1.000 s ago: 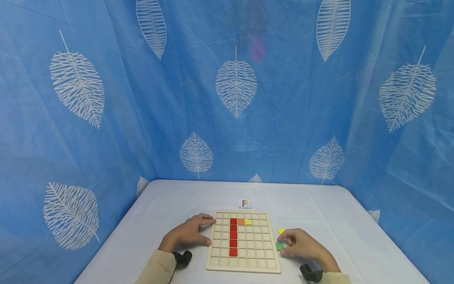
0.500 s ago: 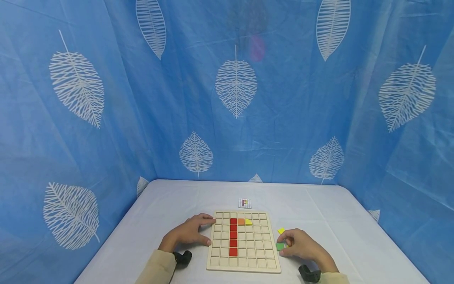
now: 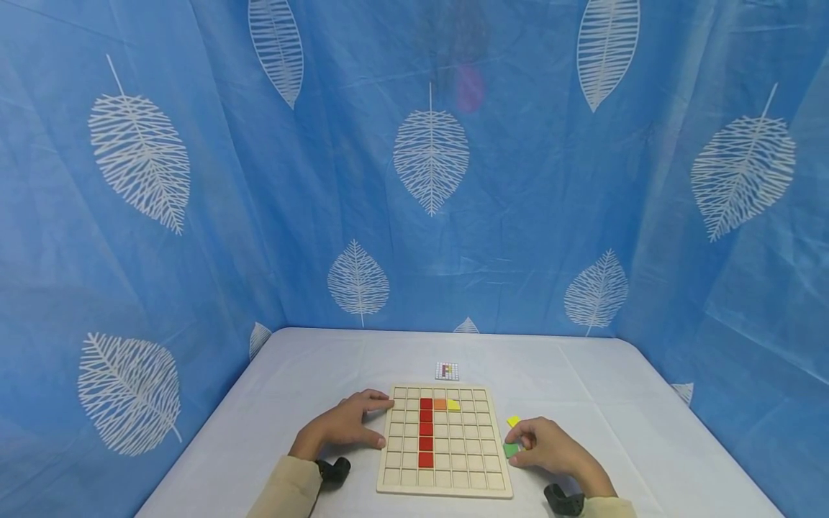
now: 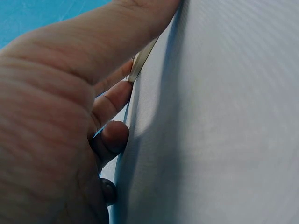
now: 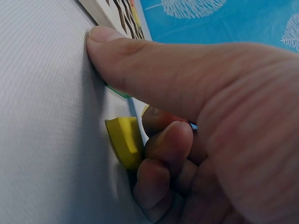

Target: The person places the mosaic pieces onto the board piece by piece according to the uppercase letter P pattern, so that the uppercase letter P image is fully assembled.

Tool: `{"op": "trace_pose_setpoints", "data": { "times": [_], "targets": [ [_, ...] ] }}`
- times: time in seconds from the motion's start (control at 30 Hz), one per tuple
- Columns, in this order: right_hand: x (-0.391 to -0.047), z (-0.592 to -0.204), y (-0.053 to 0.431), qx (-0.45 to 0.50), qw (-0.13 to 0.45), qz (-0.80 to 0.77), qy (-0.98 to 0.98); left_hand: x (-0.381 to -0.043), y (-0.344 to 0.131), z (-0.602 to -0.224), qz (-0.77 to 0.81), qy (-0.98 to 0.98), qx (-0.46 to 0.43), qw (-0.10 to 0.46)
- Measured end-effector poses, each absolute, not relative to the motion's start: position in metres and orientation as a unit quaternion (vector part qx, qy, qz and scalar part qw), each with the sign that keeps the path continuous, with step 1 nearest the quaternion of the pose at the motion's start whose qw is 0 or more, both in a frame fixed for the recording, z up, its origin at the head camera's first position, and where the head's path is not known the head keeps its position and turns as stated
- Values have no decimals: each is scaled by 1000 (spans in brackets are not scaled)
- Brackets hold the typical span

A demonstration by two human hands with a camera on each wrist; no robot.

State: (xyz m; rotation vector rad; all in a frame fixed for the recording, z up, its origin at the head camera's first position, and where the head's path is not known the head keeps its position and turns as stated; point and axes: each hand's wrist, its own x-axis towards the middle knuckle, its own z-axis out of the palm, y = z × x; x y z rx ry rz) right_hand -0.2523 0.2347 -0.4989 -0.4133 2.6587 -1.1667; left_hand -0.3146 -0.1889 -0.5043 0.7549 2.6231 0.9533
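- One hand, the left hand (image 3: 346, 421), sits at the near end of the sweep: fingers loose, nothing clasped, fingertips and thumb against the board's side, probably bracing it.
- Next, the wooden board (image 3: 447, 493), flat on the white cloth and squarely before the person, within reach of both hands.
- Five red tiles (image 3: 426, 429) run down one column, each seated in its own cell, the raised dividers keeping them lined up.
- Beside the topmost red, an orange tile (image 3: 440, 404), then a yellow tile (image 3: 454, 405).
- Beyond the far edge lies a small patterned card (image 3: 447, 371), in easy sight, clear of the hands.
- Off the right side, a loose yellow piece (image 3: 514, 421) and a green tile (image 3: 510, 450), handily close.
- And the right hand (image 3: 547, 442)! Thumb and forefinger bracket the green; whether they grip it, I can't tell. Its other fingers curl beside another yellow piece (image 5: 124, 142).
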Motion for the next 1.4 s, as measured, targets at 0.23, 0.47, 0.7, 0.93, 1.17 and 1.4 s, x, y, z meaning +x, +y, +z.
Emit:
{"op": "trace_pose_setpoints", "data": {
  "times": [0.23, 0.47, 0.7, 0.93, 1.17, 1.4],
  "targets": [
    [-252, -499, 235, -148, 103, -395, 901, -316, -190, -505, 327, 900, 261, 125],
    [-252, -499, 236, -160, 98, -389, 902, -316, -190, -506, 327, 899, 262, 126],
    [-256, -503, 238, -169, 100, -389, 900, -317, -190, -507, 326, 901, 257, 127],
    [-256, -503, 240, -186, 104, -397, 893, -316, -190, -507, 325, 903, 252, 126],
    [-255, -502, 240, -167, 95, -396, 898, -313, -187, -503, 338, 903, 231, 131],
    [-257, -503, 241, -143, 90, -400, 901, -313, -186, -503, 339, 903, 227, 131]
  ]
}}
